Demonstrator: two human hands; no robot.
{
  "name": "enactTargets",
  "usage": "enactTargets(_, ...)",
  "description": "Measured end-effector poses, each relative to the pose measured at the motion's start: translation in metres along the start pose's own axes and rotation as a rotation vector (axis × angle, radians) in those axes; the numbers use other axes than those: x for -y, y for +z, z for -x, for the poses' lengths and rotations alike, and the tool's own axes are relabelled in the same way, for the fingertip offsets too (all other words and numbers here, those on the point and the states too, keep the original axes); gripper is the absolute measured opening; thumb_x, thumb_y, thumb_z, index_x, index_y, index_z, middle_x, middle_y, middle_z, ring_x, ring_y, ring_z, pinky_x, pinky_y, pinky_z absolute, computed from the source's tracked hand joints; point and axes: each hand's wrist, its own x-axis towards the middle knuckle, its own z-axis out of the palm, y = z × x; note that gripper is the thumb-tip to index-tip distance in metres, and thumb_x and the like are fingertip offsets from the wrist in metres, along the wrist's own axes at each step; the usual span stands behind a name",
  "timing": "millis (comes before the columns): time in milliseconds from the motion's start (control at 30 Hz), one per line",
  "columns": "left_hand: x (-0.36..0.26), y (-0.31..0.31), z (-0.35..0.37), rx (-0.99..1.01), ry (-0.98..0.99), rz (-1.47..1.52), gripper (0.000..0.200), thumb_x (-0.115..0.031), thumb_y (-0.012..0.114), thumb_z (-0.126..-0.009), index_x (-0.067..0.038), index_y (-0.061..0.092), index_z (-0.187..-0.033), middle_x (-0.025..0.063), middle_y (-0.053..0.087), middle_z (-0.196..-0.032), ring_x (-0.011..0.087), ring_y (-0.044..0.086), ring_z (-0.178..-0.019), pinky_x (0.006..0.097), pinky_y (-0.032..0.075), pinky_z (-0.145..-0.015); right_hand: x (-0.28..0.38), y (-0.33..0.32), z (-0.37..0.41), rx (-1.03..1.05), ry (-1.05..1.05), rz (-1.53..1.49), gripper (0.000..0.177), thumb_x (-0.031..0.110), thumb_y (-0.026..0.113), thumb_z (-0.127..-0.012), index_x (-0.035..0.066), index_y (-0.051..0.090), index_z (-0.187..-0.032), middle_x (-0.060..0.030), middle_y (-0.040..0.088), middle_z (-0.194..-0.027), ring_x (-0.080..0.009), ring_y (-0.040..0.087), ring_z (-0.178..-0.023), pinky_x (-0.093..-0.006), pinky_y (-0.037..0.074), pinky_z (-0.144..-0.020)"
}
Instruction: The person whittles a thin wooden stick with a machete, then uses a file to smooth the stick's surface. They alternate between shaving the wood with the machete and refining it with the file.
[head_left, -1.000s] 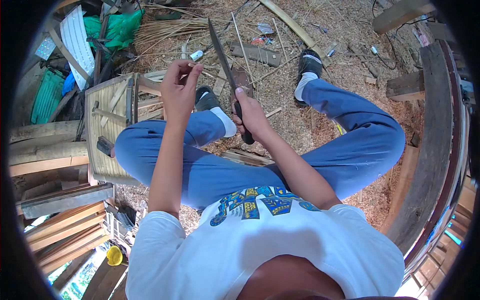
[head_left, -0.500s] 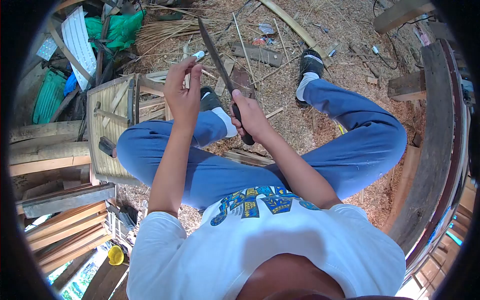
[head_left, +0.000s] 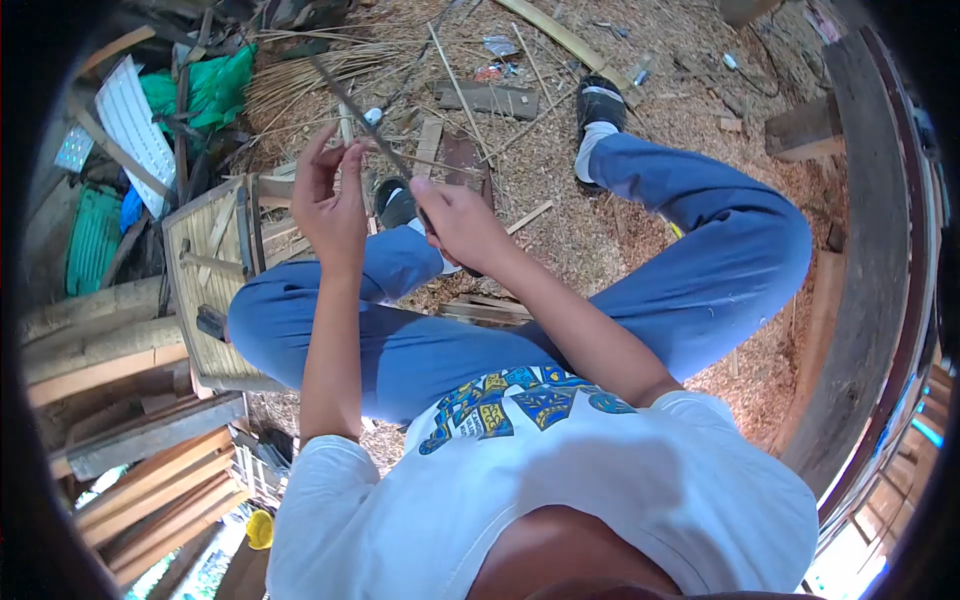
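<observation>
My right hand [head_left: 462,225] is wrapped around the dark handle of a long knife [head_left: 362,118]. Its thumb lies along the top of the handle, and the narrow dark blade slants up and to the left. Just left of it, my left hand [head_left: 332,210] is raised with its fingers curled and the thumb close to the forefinger. Something thin and pale shows by those fingertips, but I cannot make out whether it is held. The blade passes near the left fingertips, apparently without touching them.
Bundled thin sticks [head_left: 300,80] lie at the upper left beside a green plastic sheet [head_left: 215,88]. A wooden panel [head_left: 215,330] is by my left knee. A curved timber beam [head_left: 865,250] runs along the right. Short boards [head_left: 490,98] and wood shavings cover the ground between my feet.
Both hands have shifted left in the view, the right one further, bringing the knife closer to the left hand. The blade now leans further left. The whole view has shifted slightly too.
</observation>
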Motion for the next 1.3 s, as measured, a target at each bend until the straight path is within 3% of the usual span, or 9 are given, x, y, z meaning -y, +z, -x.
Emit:
enactTargets(133,0.025,-0.005,-0.001,0.018,0.110,0.052,0.016,0.007,0.068,-0.095,0.007,0.066,-0.111,0.0125,0.071,-0.106,0.0146,0.068,-0.099,0.0269,0.055,-0.088,-0.003,0.003,-0.002,-0.012,-0.011,0.072,0.068,0.056,0.047,-0.104,-0.003,0.067,-0.078,-0.0178,0.064,-0.064,-0.0326,0.065,-0.062,-0.0443,0.050,-0.062)
enactTargets(233,0.017,-0.004,0.001,0.031,0.089,0.020,0.012,0.009,0.068,-0.094,0.006,0.065,-0.105,0.0137,0.071,-0.107,0.0159,0.069,-0.100,0.0276,0.056,-0.091,-0.001,0.000,0.002,-0.032,-0.059,0.173,0.066,0.057,0.048,-0.103,-0.002,0.072,-0.087,-0.0225,0.067,-0.069,-0.0387,0.067,-0.067,-0.0460,0.051,-0.065)
enactTargets(333,0.020,-0.006,0.001,0.052,0.066,-0.012,0.012,0.010,0.068,-0.094,0.004,0.063,-0.103,0.0145,0.071,-0.108,0.0162,0.070,-0.100,0.0277,0.057,-0.090,-0.002,0.003,0.003,-0.056,-0.109,0.170,0.069,0.056,0.042,-0.107,0.001,0.059,-0.068,-0.0077,0.056,-0.056,-0.0199,0.054,-0.052,-0.0387,0.044,-0.055)
enactTargets(833,0.022,-0.007,-0.004,0.061,0.035,-0.046,0.013,0.006,0.065,-0.097,0.002,0.056,-0.106,0.0128,0.066,-0.104,0.0168,0.069,-0.095,0.0299,0.060,-0.087,-0.004,-0.003,-0.006,-0.024,-0.042,0.168,0.071,0.059,0.043,-0.106,0.001,0.056,-0.066,-0.0072,0.054,-0.055,-0.0163,0.052,-0.049,-0.0366,0.044,-0.050)
enactTargets(933,0.023,-0.007,-0.007,0.042,0.030,-0.023,0.012,0.007,0.065,-0.097,0.003,0.056,-0.105,0.0131,0.066,-0.103,0.0166,0.068,-0.096,0.0295,0.059,-0.086,0.000,-0.009,-0.007,0.040,0.215,0.095,0.069,0.060,0.042,-0.106,0.004,0.053,-0.066,-0.0049,0.051,-0.055,-0.0140,0.049,-0.047,-0.0345,0.043,-0.047)
enactTargets(1033,0.015,0.006,-0.001,0.071,0.054,0.028,0.010,0.008,0.064,-0.097,0.006,0.057,-0.104,0.0129,0.065,-0.103,0.0164,0.068,-0.096,0.0289,0.059,-0.085,0.004,-0.002,-0.004,0.021,0.055,-0.011,0.068,0.061,0.041,-0.106,0.006,0.051,-0.066,-0.0031,0.049,-0.055,-0.0140,0.048,-0.044,-0.0329,0.041,-0.042)
enactTargets(1133,0.012,0.005,-0.002,0.042,-0.006,0.050,0.010,0.008,0.064,-0.097,0.006,0.057,-0.103,0.0130,0.064,-0.103,0.0167,0.068,-0.095,0.0291,0.060,-0.084,-0.011,-0.009,-0.012,0.007,0.202,0.075,0.072,0.060,0.041,-0.105,0.000,0.059,-0.071,-0.0083,0.056,-0.054,-0.0198,0.056,-0.044,-0.0375,0.044,-0.044)
enactTargets(1267,0.025,0.005,-0.010,0.093,0.055,0.072,0.011,0.007,0.065,-0.096,0.006,0.056,-0.103,0.0121,0.063,-0.102,0.0162,0.069,-0.091,0.0287,0.061,-0.080,-0.013,-0.011,-0.014,0.051,0.246,-0.115,0.068,0.061,0.041,-0.105,0.005,0.053,-0.068,-0.0050,0.050,-0.053,-0.0168,0.051,-0.041,-0.0339,0.040,-0.039)
enactTargets(1300,0.021,0.010,-0.010,0.092,0.033,0.128,0.013,0.007,0.066,-0.096,0.005,0.056,-0.103,0.0106,0.062,-0.098,0.0155,0.069,-0.090,0.0275,0.060,-0.079,0.005,-0.005,-0.004,0.071,0.149,-0.201,0.063,0.060,0.039,-0.107,0.010,0.044,-0.069,0.0016,0.040,-0.052,-0.0098,0.036,-0.037,-0.0284,0.031,-0.036)
